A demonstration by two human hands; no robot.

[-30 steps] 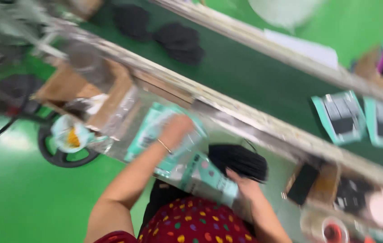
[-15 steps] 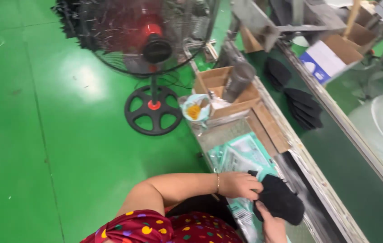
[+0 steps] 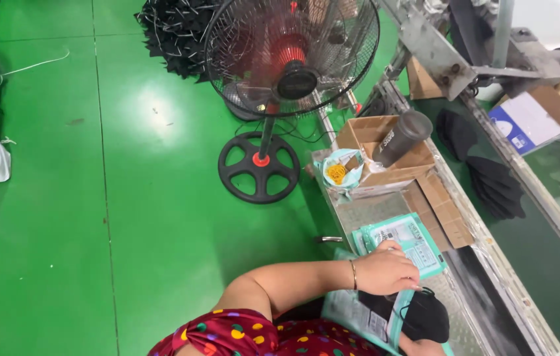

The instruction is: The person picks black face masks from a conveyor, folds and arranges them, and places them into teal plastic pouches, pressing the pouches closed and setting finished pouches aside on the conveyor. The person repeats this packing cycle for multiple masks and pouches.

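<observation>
Compared with half a second ago, our view has swung a little so the pedestal fan [image 3: 291, 56] stands higher and more central, and our left hand [image 3: 389, 270] has drawn in closer over the black face mask [image 3: 425, 316], which now sits lower at the bottom edge of the view.

Our left hand lies curled, fingers [image 3: 406, 285] bent down, on the teal-and-white packaging pouch [image 3: 375, 315] just where the mask slips into its mouth; it touches the pouch, and we cannot tell whether it actually grips it. Our right hand [image 3: 425, 346] shows only as a sliver under the mask at the bottom edge, so we cannot tell whether it is open or clenched. The mask lies between the two hands, just below the left one.

Just beyond the left hand rests a stack of the same teal pouches [image 3: 404, 242] on the steel work ledge [image 3: 365, 211]. Farther along stand an open cardboard box [image 3: 375, 142] with a dark tumbler [image 3: 402, 137] lying across it.
</observation>
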